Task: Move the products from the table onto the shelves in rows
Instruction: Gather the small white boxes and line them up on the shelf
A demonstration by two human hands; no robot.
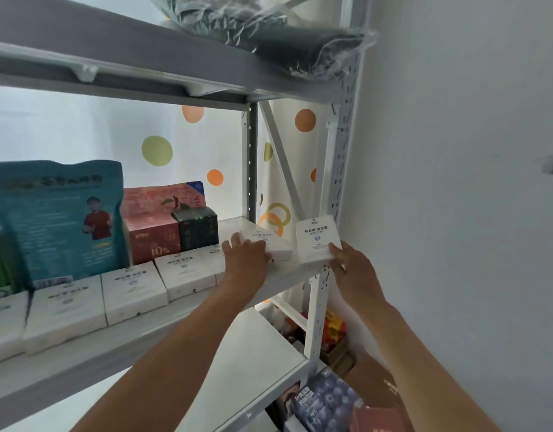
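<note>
Our right hand (347, 263) pinches the lower corner of an upright white box (315, 241) at the shelf (287, 275) end; our left hand (245, 255) lies with fingers (236, 240) spread flat on a lying white box (275, 246), which ends the front row of boxes (131, 291). We judge these cartons light, stiff and smooth, best held by opposite edges.
</note>
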